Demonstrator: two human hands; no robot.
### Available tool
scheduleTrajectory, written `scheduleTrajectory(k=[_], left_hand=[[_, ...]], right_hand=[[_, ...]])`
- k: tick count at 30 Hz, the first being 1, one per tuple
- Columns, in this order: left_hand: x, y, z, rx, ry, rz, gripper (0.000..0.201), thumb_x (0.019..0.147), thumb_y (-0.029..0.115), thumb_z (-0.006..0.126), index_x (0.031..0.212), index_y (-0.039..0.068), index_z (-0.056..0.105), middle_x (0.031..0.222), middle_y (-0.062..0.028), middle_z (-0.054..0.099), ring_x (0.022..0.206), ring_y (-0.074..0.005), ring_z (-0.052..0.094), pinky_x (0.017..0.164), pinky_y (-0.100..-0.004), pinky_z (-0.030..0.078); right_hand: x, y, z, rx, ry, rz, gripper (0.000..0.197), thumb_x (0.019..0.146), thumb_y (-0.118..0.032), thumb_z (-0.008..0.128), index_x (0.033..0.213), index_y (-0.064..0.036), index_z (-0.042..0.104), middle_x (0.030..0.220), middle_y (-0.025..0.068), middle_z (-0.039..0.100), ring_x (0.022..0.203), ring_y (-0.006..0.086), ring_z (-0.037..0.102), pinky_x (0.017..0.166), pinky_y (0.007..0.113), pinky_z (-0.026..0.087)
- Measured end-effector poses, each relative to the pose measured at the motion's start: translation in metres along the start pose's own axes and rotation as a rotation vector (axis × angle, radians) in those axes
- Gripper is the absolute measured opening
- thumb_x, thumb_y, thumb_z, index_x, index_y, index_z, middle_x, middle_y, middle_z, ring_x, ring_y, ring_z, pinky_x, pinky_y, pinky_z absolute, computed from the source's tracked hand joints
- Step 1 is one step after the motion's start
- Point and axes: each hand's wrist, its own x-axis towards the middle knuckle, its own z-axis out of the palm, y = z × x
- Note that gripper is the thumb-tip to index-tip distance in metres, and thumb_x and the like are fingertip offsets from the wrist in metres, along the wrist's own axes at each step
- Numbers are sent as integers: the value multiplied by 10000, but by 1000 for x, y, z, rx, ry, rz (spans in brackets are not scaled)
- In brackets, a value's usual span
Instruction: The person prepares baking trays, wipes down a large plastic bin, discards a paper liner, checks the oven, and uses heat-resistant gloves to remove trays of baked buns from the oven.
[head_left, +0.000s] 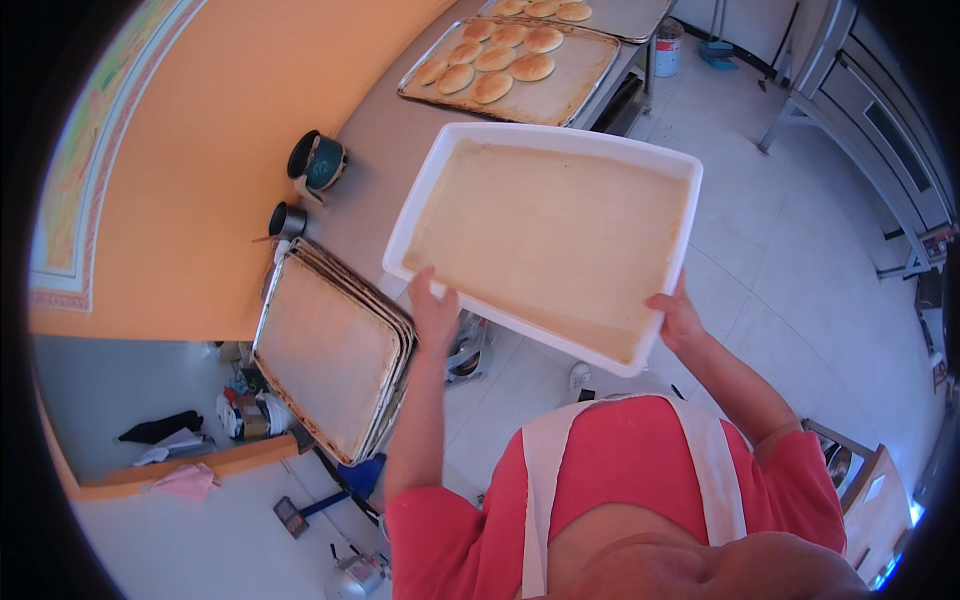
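Between my two hands I hold a large white plastic tub [540, 134], tilted in front of my body, its bottom covered by a flat brownish sheet of paper [550, 240]. My left hand [434, 308] grips the near left rim, fingers bent over the edge. At the near right corner, my right hand [676, 318] is closed on the rim, thumb on top. No loose food shows inside the tub. Beside my left forearm lies a stack of metal baking sheets [330, 345], worn brown along the edges.
A baking sheet [590, 85] with several round bread buns [495, 58] lies on the far counter [385, 150], another behind it. A dark green pot [322, 162] and a small dark pot [288, 220] stand by the orange wall. At right is a metal oven [880, 120]; a floor scale [292, 515] is lower left.
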Motion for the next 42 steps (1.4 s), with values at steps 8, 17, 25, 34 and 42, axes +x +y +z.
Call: scheduleTrajectory(k=[8, 17, 25, 34, 42], left_hand=[[-108, 32, 42, -895, -51, -673, 572, 755, 96, 501, 1222, 42, 175, 1098, -131, 413, 963, -187, 431, 779, -304, 376], [-95, 14, 47, -890, 30, -732, 707, 667, -99, 453, 1250, 52, 82, 1017, -133, 474, 866, -173, 495, 663, -260, 420], [-89, 13, 51, -828, -29, -619, 729, 639, -119, 472, 1237, 4, 74, 951, -138, 476, 819, -181, 512, 661, -253, 424], [-85, 7, 50, -788, -89, -573, 750, 634, -109, 491, 1237, 22, 66, 950, -138, 455, 812, -180, 492, 680, -271, 429], [-81, 10, 25, -559, -74, -576, 592, 671, -45, 509, 1195, 7, 237, 988, -118, 449, 797, -175, 504, 648, -260, 448]], right_hand=[[38, 41, 35, -355, -325, 345, 653, 644, -19, 502, 1214, -129, 202, 1146, 80, 345, 1083, 210, 329, 847, 328, 319], [70, 35, 113, -1420, -833, -269, 184, 623, -101, 534, 780, -11, 567, 745, 159, 568, 725, 282, 547, 630, 345, 428], [114, 133, 155, -2005, -885, 18, 408, 595, -112, 571, 975, 9, 484, 807, 160, 573, 729, 298, 558, 615, 331, 451], [104, 136, 175, -2050, -889, -19, 159, 575, -150, 582, 689, -43, 613, 732, 142, 575, 712, 264, 572, 574, 346, 458], [148, 94, 167, -1645, -900, -108, 102, 623, -135, 507, 663, -51, 550, 634, 137, 544, 645, 248, 549, 538, 342, 422]])
